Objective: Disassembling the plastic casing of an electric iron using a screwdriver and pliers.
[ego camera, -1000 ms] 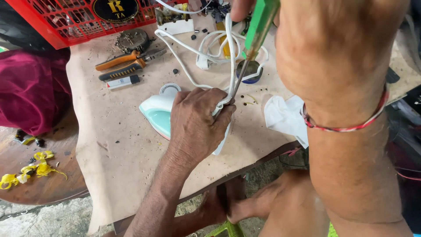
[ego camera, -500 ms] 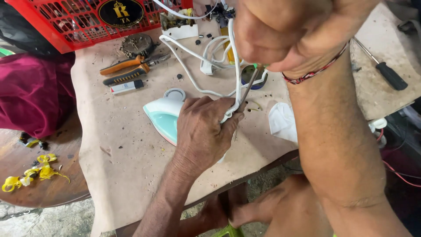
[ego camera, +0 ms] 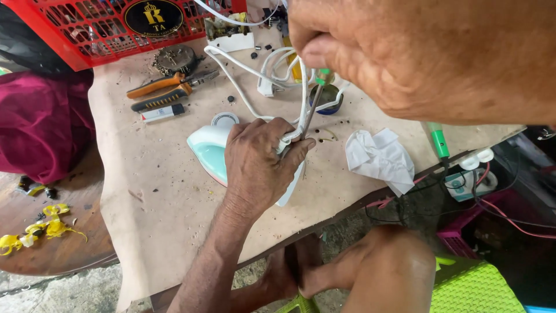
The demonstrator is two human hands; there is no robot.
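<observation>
A white and pale-green clothes iron (ego camera: 209,149) lies on the tan-covered table (ego camera: 150,208). My left hand (ego camera: 258,165) presses down on it and pinches its white cord (ego camera: 246,103) where the cord enters the body. My right hand (ego camera: 405,55), very close to the camera, grips a green-handled screwdriver (ego camera: 313,104) whose metal shaft runs down to the spot under my left fingers. The iron's rear half is hidden by my left hand.
Orange-handled pliers (ego camera: 165,87), a small white tube (ego camera: 163,112), a round gear-like part (ego camera: 174,58) and a red plastic crate (ego camera: 110,23) sit at the back. A crumpled tissue (ego camera: 379,157) and a green pen-like tool (ego camera: 438,139) lie right. A white power strip (ego camera: 472,174) hangs beyond the edge.
My right hand has dropped lower and closer to the camera, bringing the screwdriver to the cord entry. My left hand keeps its hold on the iron.
</observation>
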